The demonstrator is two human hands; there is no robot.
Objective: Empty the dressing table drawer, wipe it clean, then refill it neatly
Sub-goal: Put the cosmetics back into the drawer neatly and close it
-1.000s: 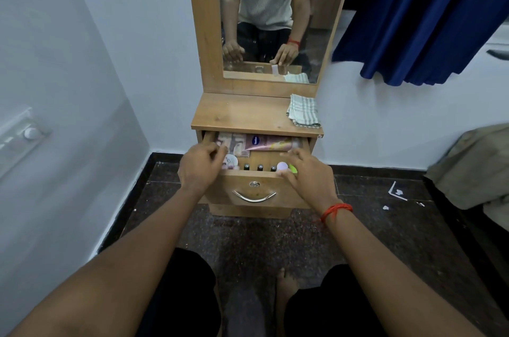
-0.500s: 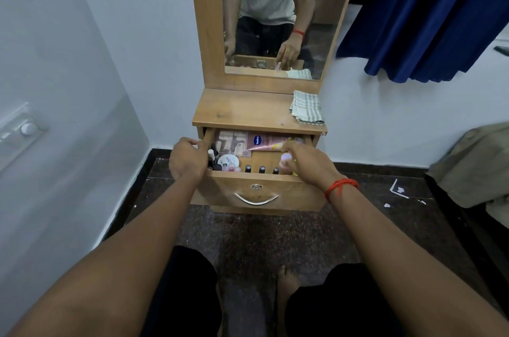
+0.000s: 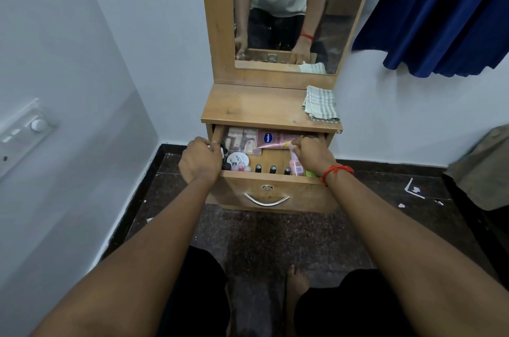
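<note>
Your right hand [image 3: 312,155] reaches deeper, pinching the pink bottle [image 3: 296,167].
It hangs near upright below those fingers; left hand [image 3: 201,162] grips the drawer [image 3: 275,188].

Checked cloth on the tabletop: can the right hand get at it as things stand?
Probably yes. The cloth lies uncovered on the tabletop, right side, above the drawer where the right hand pinches a pink bottle; it should set that down first.

Open light-wood drawer [image 3: 275,190] w/ curved metal handle: L hand [image 3: 199,162] grips its side wall at 9 o'clock, R hand [image 3: 314,153] pinches top of small pink plastic bottle [image 3: 296,167] at 4 o'clock. Pink Vaseline tube [image 3: 272,139] lies along the back at 12; folded grey-checked cloth [image 3: 321,104] on tabletop, approx 1 o'clock.
</note>
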